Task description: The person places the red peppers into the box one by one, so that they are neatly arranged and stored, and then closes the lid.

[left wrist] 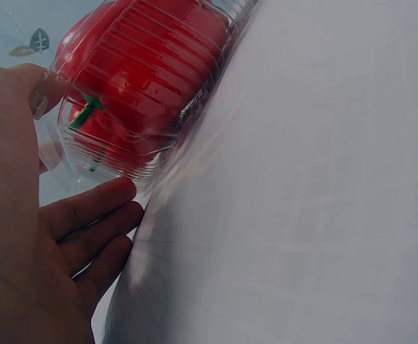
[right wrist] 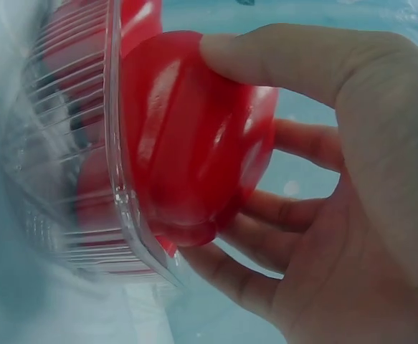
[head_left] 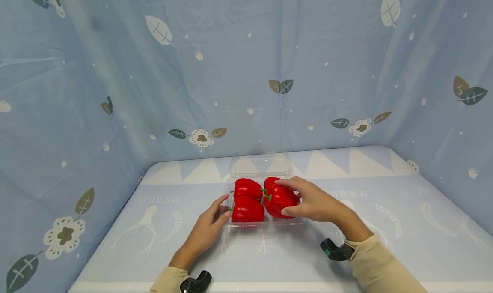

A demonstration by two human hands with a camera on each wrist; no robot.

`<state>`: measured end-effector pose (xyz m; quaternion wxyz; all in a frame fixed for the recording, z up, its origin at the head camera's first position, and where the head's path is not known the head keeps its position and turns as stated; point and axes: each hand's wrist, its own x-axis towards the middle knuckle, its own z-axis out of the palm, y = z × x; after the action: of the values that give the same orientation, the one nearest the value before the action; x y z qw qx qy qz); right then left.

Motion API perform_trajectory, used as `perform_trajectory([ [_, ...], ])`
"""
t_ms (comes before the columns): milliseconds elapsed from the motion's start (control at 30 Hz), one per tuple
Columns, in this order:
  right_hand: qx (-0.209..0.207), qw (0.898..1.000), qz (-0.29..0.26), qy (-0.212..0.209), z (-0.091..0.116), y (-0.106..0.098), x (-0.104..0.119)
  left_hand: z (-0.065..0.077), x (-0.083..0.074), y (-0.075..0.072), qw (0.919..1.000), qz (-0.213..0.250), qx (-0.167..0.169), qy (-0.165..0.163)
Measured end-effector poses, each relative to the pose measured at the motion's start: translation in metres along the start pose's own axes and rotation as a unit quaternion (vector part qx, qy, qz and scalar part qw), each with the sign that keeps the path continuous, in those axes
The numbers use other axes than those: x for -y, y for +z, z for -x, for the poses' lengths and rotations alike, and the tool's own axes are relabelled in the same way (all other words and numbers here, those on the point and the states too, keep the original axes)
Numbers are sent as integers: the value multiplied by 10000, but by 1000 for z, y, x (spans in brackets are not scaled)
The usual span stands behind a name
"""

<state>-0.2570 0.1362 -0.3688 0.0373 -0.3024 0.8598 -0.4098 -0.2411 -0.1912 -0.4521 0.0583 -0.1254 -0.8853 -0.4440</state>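
Note:
A clear plastic clamshell box (head_left: 265,225) sits on the table with its lid (head_left: 262,164) folded back. Two glossy red bell peppers with green stems, a rear one (head_left: 248,188) and a front one (head_left: 247,209), fill its left side. A third red pepper (head_left: 269,181) shows at the back right, mostly hidden. My right hand (head_left: 313,201) grips another red bell pepper (right wrist: 187,136) over the box's front right, thumb on one side and fingers around the other. At the left wall, my left hand (head_left: 208,224) holds the rim, its thumb over the edge and lower fingers (left wrist: 97,215) against the outside.
A pale patterned cloth covers the table (head_left: 161,250). Blue curtain (head_left: 246,70) with leaf and flower prints hangs behind and on both sides. Dark devices are strapped at the left wrist (head_left: 197,281) and the right wrist (head_left: 337,250).

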Motion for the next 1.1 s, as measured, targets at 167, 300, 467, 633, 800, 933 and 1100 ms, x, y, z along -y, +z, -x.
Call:
perform_trajectory([
  [167, 74, 9994, 167, 289, 0, 1, 2, 0, 0, 1, 10000, -8, 36, -12],
  [300, 78, 9987, 368, 330, 0, 2, 4, 0, 0, 1, 10000, -12, 29, -11],
  [467, 117, 9980, 559, 265, 0, 3, 5, 0, -1, 0, 10000, -17, 27, 19],
  [633, 139, 9974, 691, 171, 0, 3, 5, 0, -1, 0, 10000, -60, 4, 42],
  [800, 126, 9969, 724, 272, 0, 4, 4, 0, -1, 0, 9999, -96, -8, 39],
  [933, 135, 9967, 751, 292, 0, 4, 4, 0, -1, 0, 10000, -86, -8, 12],
  [1100, 186, 9971, 674, 291, 1, 4, 4, 0, -1, 0, 10000, -81, -18, -19],
])
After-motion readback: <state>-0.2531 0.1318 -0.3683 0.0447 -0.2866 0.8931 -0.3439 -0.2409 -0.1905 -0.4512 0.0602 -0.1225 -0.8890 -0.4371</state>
